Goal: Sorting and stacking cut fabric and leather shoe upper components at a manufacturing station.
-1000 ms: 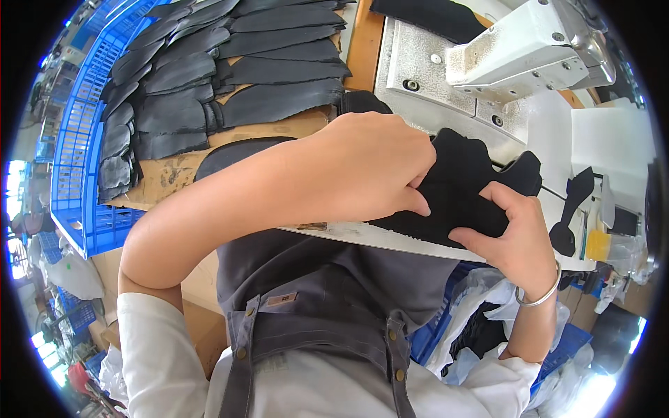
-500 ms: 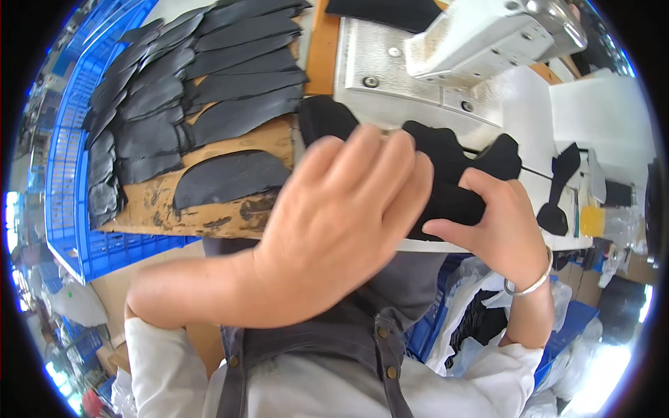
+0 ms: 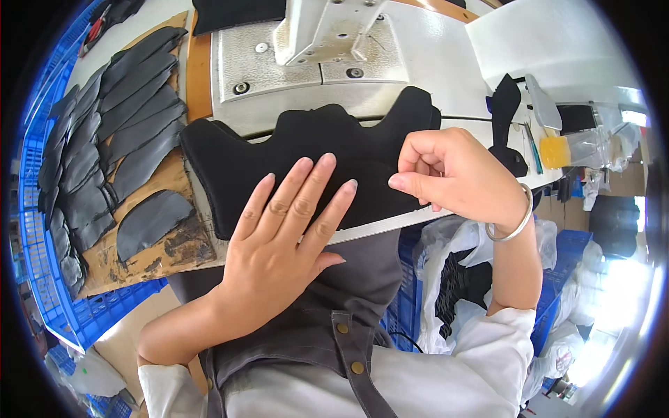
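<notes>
A wide black fabric piece point(image 3: 317, 136) with a wavy far edge lies spread along the near side of the white work table point(image 3: 390, 223). My left hand point(image 3: 279, 240) rests palm down on its near part, with the fingers straight and spread apart. Over its right end, my right hand point(image 3: 456, 174) is closed, fingers curled in and the thumb against them. Whether a bit of the fabric or anything else is pinched there is hidden. A metal bangle point(image 3: 514, 219) circles my right wrist.
A white metal machine point(image 3: 317, 35) stands beyond the fabric. At left, overlapping dark grey pieces point(image 3: 143, 129) and one curved piece point(image 3: 153, 221) lie on a stained board point(image 3: 178, 244) beside a blue crate point(image 3: 73, 320). A narrow black piece point(image 3: 504, 115) and yellow container point(image 3: 555, 153) are at right.
The view has shifted, and the black fabric shows more fully. My left hand has gone from bent fingers to spread flat on it. My right fingers have closed from a wide gap.
</notes>
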`<state>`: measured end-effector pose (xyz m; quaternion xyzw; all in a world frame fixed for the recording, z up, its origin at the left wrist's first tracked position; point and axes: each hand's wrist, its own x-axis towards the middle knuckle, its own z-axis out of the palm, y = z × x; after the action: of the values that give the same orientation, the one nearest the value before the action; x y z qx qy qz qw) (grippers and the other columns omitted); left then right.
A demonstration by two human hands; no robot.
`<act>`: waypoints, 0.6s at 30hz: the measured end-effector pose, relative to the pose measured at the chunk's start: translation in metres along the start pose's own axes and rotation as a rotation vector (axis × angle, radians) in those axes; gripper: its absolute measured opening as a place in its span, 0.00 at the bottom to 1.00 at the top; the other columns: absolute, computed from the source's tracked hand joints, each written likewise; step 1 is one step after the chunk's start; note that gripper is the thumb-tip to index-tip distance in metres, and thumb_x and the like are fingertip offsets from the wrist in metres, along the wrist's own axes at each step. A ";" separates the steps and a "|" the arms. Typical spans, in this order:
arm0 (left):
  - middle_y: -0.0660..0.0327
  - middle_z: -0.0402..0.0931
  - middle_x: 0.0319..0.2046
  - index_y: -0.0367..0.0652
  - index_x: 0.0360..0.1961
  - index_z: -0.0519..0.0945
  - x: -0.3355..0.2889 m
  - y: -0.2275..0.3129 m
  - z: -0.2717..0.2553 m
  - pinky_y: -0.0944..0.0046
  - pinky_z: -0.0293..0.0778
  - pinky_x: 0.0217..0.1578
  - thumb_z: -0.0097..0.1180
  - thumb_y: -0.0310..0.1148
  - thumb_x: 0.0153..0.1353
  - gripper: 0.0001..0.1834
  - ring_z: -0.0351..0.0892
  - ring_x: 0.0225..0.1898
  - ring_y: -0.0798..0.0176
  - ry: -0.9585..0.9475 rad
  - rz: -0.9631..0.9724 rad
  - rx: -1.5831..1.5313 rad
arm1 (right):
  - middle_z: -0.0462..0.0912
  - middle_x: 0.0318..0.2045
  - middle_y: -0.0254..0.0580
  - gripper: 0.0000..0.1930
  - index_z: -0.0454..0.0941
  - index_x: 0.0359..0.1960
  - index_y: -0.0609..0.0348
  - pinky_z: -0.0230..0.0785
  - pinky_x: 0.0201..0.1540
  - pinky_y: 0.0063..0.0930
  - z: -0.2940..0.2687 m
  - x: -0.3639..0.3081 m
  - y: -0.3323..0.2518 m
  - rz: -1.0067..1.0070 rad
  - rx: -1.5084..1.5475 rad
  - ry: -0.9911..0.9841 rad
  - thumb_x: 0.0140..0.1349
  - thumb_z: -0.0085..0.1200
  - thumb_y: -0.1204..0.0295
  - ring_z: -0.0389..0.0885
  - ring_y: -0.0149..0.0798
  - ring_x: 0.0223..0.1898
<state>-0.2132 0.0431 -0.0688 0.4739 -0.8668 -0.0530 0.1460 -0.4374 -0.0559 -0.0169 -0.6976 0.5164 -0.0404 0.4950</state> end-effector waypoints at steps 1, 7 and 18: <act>0.52 0.60 0.66 0.48 0.63 0.69 0.000 0.000 0.000 0.50 0.57 0.63 0.64 0.47 0.40 0.44 0.60 0.66 0.51 -0.002 0.005 0.009 | 0.75 0.15 0.33 0.11 0.74 0.25 0.63 0.63 0.19 0.18 -0.001 0.001 0.001 -0.007 -0.002 -0.026 0.59 0.60 0.69 0.72 0.23 0.16; 0.52 0.60 0.66 0.51 0.63 0.69 0.001 0.001 0.000 0.50 0.57 0.63 0.63 0.47 0.42 0.43 0.60 0.67 0.51 -0.015 0.014 0.042 | 0.74 0.16 0.29 0.11 0.73 0.25 0.61 0.60 0.18 0.14 0.001 -0.001 0.004 -0.029 0.005 -0.023 0.59 0.61 0.70 0.70 0.19 0.17; 0.54 0.57 0.67 0.38 0.63 0.66 0.000 0.003 -0.001 0.47 0.53 0.65 0.65 0.47 0.40 0.47 0.56 0.68 0.50 -0.051 0.062 0.024 | 0.72 0.59 0.49 0.35 0.70 0.57 0.61 0.66 0.54 0.38 0.055 -0.020 0.005 -0.636 -0.890 0.568 0.47 0.63 0.57 0.72 0.47 0.58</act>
<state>-0.2153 0.0448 -0.0669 0.4468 -0.8852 -0.0502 0.1197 -0.4190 -0.0050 -0.0397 -0.9192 0.3619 -0.1506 -0.0369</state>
